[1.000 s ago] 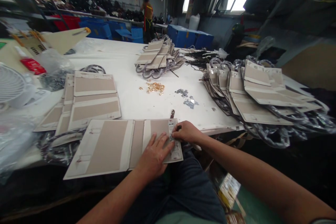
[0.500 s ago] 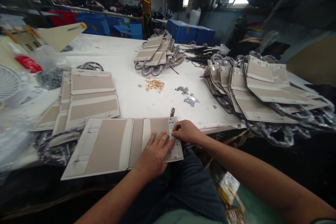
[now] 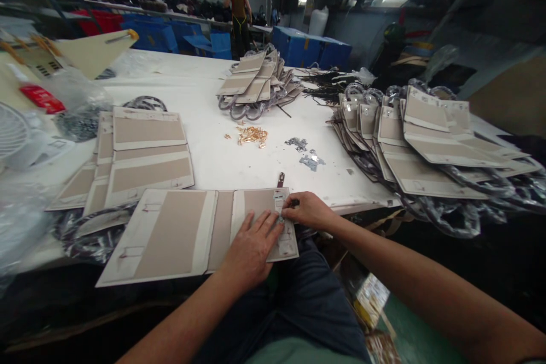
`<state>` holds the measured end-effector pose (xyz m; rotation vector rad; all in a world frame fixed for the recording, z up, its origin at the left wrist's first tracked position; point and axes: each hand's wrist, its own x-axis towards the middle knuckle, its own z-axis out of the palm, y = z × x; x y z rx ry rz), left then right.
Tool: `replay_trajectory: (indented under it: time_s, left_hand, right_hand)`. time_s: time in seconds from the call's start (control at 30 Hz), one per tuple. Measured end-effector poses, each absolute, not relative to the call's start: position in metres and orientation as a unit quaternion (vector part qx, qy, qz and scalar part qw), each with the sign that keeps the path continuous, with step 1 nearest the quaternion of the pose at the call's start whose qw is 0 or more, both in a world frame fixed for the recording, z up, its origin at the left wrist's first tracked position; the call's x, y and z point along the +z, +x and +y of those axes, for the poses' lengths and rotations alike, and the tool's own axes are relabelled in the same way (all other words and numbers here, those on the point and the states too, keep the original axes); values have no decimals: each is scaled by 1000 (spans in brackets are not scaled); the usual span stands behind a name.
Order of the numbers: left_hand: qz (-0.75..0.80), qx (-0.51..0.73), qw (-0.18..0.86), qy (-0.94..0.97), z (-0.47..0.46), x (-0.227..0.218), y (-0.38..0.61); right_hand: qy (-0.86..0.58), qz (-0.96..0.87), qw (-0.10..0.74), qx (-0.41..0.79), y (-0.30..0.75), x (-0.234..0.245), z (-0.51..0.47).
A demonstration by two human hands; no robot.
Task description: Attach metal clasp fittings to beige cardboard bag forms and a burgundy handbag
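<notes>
A flat beige and white bag panel lies open at the near edge of the white table. My left hand rests flat on its right flap, fingers stretched out. My right hand is closed in a pinch at that flap's right edge, on a small metal fitting I cannot make out. A small brown tab sticks out from the panel's top edge.
More beige panels are stacked at the left, the back middle and the right. Gold fittings and silver fittings lie loose mid-table. A person stands far behind near blue crates.
Both hands have stayed on the panel's right flap. The view has tilted up slightly.
</notes>
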<state>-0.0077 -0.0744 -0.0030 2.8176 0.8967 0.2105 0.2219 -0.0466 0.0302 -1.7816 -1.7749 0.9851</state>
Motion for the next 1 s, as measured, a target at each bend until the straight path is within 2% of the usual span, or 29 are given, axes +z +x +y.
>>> replay_trajectory:
  time_s: [0.1, 0.27, 0.37, 0.57, 0.77, 0.83, 1.0]
  left_hand:
    - [303, 63, 91, 947, -74, 0, -7]
    - [306, 52, 103, 945, -73, 2, -6]
    - [307, 52, 103, 945, -73, -1, -5]
    - [303, 69, 103, 945, -71, -10, -7]
    - [293, 79, 111, 946, -67, -14, -9]
    - [290, 80, 106, 948, -66, -14, -9]
    - [299, 62, 109, 946, -68, -9, -10]
  right_hand:
    - [-638, -559, 338, 407, 225, 48, -49]
    - [-500, -396, 621, 456, 212, 62, -42]
    - [-455, -313, 682, 479, 202, 55, -34]
    - [-401, -215, 718, 526, 206, 34, -26]
    - [-394, -272, 724, 497, 196, 30, -34]
    - [-406, -358, 696, 471, 185, 31, -38]
    - [-475, -554, 532, 429, 169, 45, -37]
